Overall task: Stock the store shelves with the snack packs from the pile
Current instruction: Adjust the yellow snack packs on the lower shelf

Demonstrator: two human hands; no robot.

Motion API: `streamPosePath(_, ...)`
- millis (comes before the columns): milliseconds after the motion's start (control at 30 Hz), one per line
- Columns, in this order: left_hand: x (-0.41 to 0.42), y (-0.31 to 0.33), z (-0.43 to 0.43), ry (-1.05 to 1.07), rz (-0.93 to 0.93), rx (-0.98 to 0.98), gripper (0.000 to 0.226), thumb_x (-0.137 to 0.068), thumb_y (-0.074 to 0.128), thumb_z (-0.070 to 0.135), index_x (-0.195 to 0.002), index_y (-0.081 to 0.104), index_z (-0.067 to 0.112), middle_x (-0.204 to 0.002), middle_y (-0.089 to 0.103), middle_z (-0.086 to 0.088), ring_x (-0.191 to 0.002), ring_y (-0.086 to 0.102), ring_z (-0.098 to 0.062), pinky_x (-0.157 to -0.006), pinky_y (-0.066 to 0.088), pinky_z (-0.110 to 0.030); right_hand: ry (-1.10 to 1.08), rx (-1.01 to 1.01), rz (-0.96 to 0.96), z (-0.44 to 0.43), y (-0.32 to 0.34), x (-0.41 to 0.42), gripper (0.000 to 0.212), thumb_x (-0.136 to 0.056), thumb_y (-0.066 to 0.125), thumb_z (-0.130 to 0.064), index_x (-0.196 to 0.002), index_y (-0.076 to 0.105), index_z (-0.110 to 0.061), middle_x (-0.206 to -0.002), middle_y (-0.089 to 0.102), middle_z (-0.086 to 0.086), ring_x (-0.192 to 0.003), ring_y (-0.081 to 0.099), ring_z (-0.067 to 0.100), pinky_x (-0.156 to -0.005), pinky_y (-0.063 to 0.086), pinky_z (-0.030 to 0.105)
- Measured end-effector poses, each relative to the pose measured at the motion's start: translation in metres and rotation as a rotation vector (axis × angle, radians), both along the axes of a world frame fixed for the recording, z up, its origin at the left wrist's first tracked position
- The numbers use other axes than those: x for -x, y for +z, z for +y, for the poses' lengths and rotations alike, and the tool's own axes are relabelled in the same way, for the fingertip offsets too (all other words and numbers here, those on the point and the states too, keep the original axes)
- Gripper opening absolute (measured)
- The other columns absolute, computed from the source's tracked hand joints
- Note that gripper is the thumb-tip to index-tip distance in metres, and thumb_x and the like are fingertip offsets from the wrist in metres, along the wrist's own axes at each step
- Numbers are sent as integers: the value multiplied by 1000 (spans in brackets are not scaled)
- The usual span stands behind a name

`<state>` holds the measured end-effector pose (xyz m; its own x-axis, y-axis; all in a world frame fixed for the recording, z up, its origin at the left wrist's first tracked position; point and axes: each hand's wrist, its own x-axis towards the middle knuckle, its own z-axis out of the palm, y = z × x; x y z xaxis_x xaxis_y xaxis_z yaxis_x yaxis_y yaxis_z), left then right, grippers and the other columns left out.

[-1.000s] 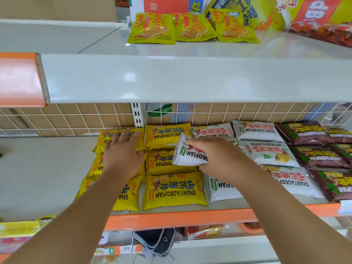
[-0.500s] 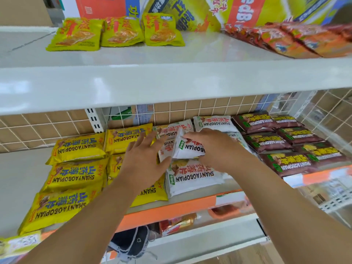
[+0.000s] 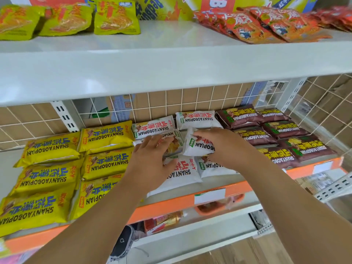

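Our right fingers [image 3: 204, 132] curl round a white snack pack [image 3: 198, 147], just above the white row [image 3: 179, 174]. Our left fingers [image 3: 152, 142] lie flat beside it. Next we should lay it down there.

The right hand [image 3: 222, 147] covers the right half of the white pack [image 3: 198, 146] it grips, so I read only part of its lettering. The left hand [image 3: 150, 161] hides most of a second white pack [image 3: 174, 144]. The nearest yellow pack [image 3: 34, 208] is cut by the left edge. The rail label [image 3: 209, 196] is blurred.
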<state>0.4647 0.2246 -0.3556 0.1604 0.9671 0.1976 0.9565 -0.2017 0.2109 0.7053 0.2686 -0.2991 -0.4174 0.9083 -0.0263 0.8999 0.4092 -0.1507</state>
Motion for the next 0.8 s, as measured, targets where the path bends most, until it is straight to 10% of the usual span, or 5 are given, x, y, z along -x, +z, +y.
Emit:
streamPosePath(533,71,4,-5,208,-131,-20,81,-81,28,74,-153,37,37,-152,45,1,-143,37,-24,-110,41,-51,185,-24,-17,64,7,114,90,-81,56,6,-147,38,-51,-140,57,2,-93,57,16,-60,38,28)
streamPosePath(800,87,-4,-5,246,-178,-28,75,-84,36,71,-152,33,42,-153,45,3,-143,37,-21,-111,41,-50,161,-121,8,106,-21,170,83,-86,46,7,-143,44,-53,-138,54,-3,-120,54,27,-92,41,41)
